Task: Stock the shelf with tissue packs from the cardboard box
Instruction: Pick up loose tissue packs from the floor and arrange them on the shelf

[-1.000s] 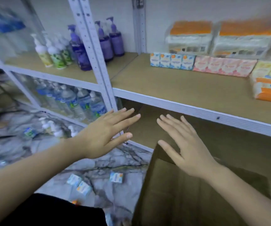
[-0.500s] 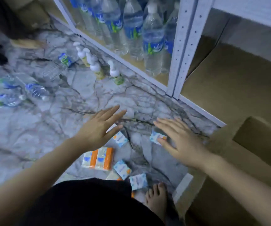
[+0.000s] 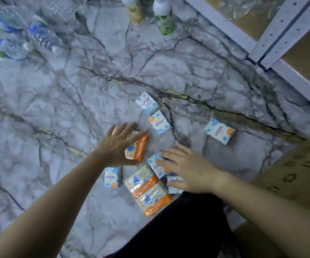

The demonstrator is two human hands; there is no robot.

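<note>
Tissue packs lie scattered on the marble floor. My left hand (image 3: 119, 146) curls over an orange tissue pack (image 3: 139, 148) that is tilted up on its edge. My right hand (image 3: 186, 170) lies flat with fingers apart on a small blue tissue pack (image 3: 155, 163), its thumb touching another blue pack (image 3: 174, 186). Two joined orange packs (image 3: 146, 191) sit between my hands. More small blue packs lie at the left (image 3: 112, 176), further out (image 3: 146, 103) (image 3: 159, 124) and off to the right (image 3: 219, 131). The cardboard box (image 3: 296, 174) stands at the right edge.
The white shelf frame (image 3: 279, 36) runs across the top right, with its brown bottom board behind. Water bottles (image 3: 42, 36) lie on the floor at top left. Two soap bottles (image 3: 164, 19) stand at the top. My dark-clothed knee (image 3: 178, 229) fills the bottom middle.
My view dropped from the shelf to the floor. Both hands came down onto the scattered packs; the left closed over the orange pack, the right moved from one blue pack onto another.
</note>
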